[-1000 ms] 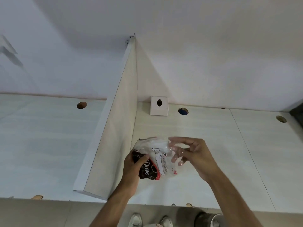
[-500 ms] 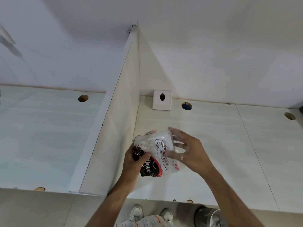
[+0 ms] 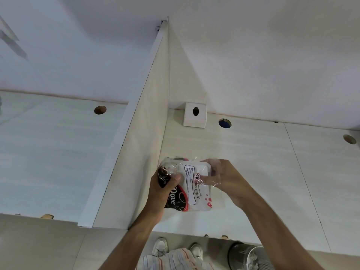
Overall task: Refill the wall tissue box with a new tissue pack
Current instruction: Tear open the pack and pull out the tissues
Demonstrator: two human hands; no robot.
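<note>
A clear plastic tissue pack point(image 3: 192, 184) with a white label and a black-and-red end is held over the desk, a little right of centre. My left hand point(image 3: 163, 191) grips its dark left end, thumb on top. My right hand point(image 3: 226, 180) pinches the loose clear wrapper at the pack's top right, fingers partly under the film. The white tissue box point(image 3: 194, 116) with an oval slot sits at the back against the wall, well beyond the pack and both hands.
A tall white divider panel point(image 3: 140, 137) stands just left of my hands. Round cable holes point(image 3: 225, 123) dot the desk point(image 3: 263, 172) near the wall. A metal waste bin point(image 3: 247, 256) and my shoes point(image 3: 161, 246) are on the floor below the desk's front edge.
The pack has turned so its label faces up and has come nearer to me. My right hand has closed from spread fingers onto the wrapper's top right edge.
</note>
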